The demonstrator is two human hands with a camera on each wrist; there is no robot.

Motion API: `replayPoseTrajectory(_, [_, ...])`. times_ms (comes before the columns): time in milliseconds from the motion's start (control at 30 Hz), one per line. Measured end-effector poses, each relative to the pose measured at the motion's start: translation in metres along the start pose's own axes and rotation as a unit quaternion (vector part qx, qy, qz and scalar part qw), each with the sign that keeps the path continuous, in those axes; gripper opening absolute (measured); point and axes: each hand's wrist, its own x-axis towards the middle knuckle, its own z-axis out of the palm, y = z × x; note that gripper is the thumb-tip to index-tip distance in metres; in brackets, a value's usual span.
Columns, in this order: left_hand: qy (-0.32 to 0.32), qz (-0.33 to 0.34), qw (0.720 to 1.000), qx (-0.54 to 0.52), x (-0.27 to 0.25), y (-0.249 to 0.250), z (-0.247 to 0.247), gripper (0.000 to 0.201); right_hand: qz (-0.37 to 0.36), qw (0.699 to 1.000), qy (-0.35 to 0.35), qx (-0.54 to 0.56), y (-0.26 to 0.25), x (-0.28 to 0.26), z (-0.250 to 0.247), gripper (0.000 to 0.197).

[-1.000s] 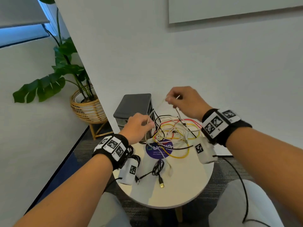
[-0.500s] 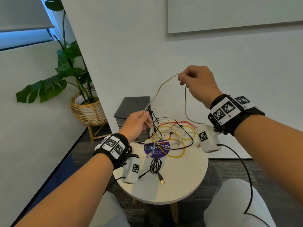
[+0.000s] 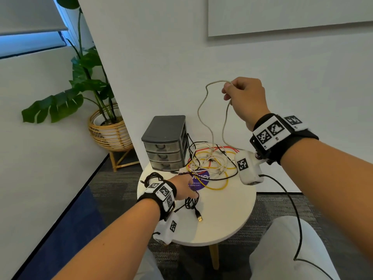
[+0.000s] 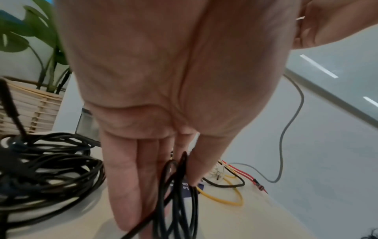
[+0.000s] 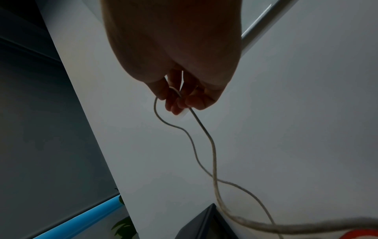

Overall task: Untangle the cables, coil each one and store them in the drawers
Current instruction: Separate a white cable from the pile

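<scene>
Right hand (image 3: 245, 99) is raised above the table (image 3: 222, 215), fingers curled and pinching the grey cable (image 3: 203, 110) near one end; in the right wrist view a white plug tip shows at the fingertips. Two strands hang from the grip, cross once, and run down into the tangle (image 3: 212, 160) at 12 o'clock on the tabletop.

Left hand (image 3: 184, 185) lies low at 9 o'clock on the table, fingers straight and relaxed, touching the black cable (image 3: 190, 203) there; we see no grip on it.

Step in hand, as we judge it: drawing the grey cable free of the pile.
- Lift slowly and watch where the strands enter the tangle. If yellow or red loops rise with it, stop.
- Press the left hand flat on the pile so it stays down.
- Feed the free end back through any loop rather than pulling harder.
- Undo the cross between the hanging strands before coiling.

Materials:
- Grey cable: thin, limp, braided-looking jacket, holds soft waves.
- Yellow and red cables: smooth, glossy, springy loops.
- Black cable: thin rubbery loops, gold USB plug (image 3: 199, 218) at 6 o'clock.
- Second black bundle at the left wrist: many loose turns.
- Drawers (image 3: 164, 153): grey plastic box at 11 o'clock, three translucent fronts, all closed.
- Table: round, matte cream top, purple sticker (image 3: 201, 181) at centre.
</scene>
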Motion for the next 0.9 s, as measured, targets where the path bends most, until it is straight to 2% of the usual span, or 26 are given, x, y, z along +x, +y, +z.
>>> replayPoseTrajectory(100, [-0.03, 0.002, 0.999, 0.029, 0.006, 0.001, 0.003, 0.044, -0.005, 1.0, -0.005, -0.009, 0.002, -0.002, 0.002, 0.027])
replayPoseTrajectory(200, [-0.042, 0.03, 0.999, 0.017, 0.012, -0.006, 0.004, 0.037, -0.009, 1.0, -0.011, -0.013, 0.006, -0.001, 0.004, 0.028])
replayPoseTrajectory(333, [0.024, 0.011, 0.999, 0.02, 0.02, -0.02, 0.006, 0.041, -0.008, 0.999, -0.028, -0.014, 0.011, -0.001, 0.006, 0.027])
replayPoseTrajectory(500, [0.087, 0.002, 0.995, 0.047, 0.023, -0.026, 0.004, 0.034, -0.024, 0.998, -0.059, -0.025, 0.012, -0.003, 0.01, 0.026])
replayPoseTrajectory(567, [0.111, -0.025, 0.992, 0.054, 0.019, -0.025, -0.004, 0.031, -0.032, 0.996, -0.079, -0.027, 0.011, -0.002, 0.011, 0.025])
replayPoseTrajectory(667, [0.205, -0.083, 0.973, -0.066, 0.015, -0.03, -0.031, 0.033, -0.053, 0.991, -0.115, -0.034, 0.007, -0.002, 0.01, 0.024])
replayPoseTrajectory(733, [0.25, -0.052, 0.944, -0.208, 0.012, -0.031, -0.053, 0.047, -0.069, 0.986, -0.145, -0.042, 0.002, -0.001, 0.01, 0.023])
replayPoseTrajectory(800, [0.264, 0.027, 0.914, -0.308, 0.002, -0.022, -0.077, 0.06, -0.084, 0.979, -0.178, -0.05, -0.004, 0.0, 0.01, 0.023])
replayPoseTrajectory(867, [0.268, 0.107, 0.892, -0.347, -0.012, -0.007, -0.098, 0.065, -0.094, 0.974, -0.202, -0.052, -0.011, 0.002, 0.011, 0.023])
replayPoseTrajectory(900, [0.267, 0.136, 0.886, -0.353, -0.019, 0.0, -0.105, 0.061, -0.098, 0.972, -0.207, -0.052, -0.014, 0.004, 0.012, 0.023])
